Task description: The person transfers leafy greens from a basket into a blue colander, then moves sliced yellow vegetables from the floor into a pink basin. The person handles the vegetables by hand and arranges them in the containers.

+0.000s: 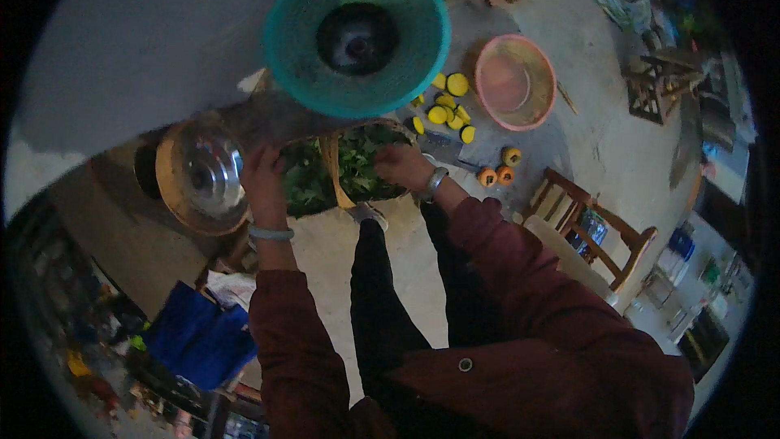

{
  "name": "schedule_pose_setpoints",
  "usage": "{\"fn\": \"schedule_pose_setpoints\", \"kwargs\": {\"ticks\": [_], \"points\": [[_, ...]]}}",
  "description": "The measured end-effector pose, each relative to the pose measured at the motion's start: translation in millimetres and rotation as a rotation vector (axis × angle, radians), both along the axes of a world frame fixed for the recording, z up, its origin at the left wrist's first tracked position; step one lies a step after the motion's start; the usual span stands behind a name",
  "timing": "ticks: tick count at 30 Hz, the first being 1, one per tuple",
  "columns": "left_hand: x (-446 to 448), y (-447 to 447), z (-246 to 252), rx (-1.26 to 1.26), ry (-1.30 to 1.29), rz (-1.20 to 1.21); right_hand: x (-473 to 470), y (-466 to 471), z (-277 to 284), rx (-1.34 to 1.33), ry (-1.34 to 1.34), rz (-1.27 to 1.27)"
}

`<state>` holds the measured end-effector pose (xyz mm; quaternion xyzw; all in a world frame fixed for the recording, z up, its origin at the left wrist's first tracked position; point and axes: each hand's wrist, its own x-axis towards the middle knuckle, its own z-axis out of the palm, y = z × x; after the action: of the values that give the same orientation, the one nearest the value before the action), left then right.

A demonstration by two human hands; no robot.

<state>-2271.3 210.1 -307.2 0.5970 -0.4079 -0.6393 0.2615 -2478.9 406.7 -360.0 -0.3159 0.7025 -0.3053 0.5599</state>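
Observation:
A woven basket (336, 171) stands at my feet, filled with green leafy vegetables (304, 186), its strap-like handle arching over the middle. My right hand (402, 164) is over the greens on the right side of the handle, fingers bent down; leaves hide the fingertips. At the basket's left end is my left hand (263, 174), between the greens and a shiny basin (210, 177). Its fingers are blurred, and whether they pinch anything is unclear. Beyond the basket, a large teal basin (292, 67) has a dark round area at its bottom.
Cut yellow squash pieces (454, 110) lie on the floor beside a pink basin (542, 82). A cleaver (442, 145) and three orange fruits (504, 174) are nearer. A wooden chair (594, 219) stands at right; blue cloth (201, 338) hangs at lower left.

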Motion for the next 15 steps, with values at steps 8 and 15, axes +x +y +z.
{"fn": "schedule_pose_setpoints", "kwargs": {"ticks": [8, 15], "points": [[214, 104, -192, 0.313, -0.142, 0.193, 137, -45, -101, -0.118, 0.102, 0.355], [174, 61, -242, -0.006, -0.178, -0.135, 257, -71, -282, -0.172, 0.546, -0.040]]}}
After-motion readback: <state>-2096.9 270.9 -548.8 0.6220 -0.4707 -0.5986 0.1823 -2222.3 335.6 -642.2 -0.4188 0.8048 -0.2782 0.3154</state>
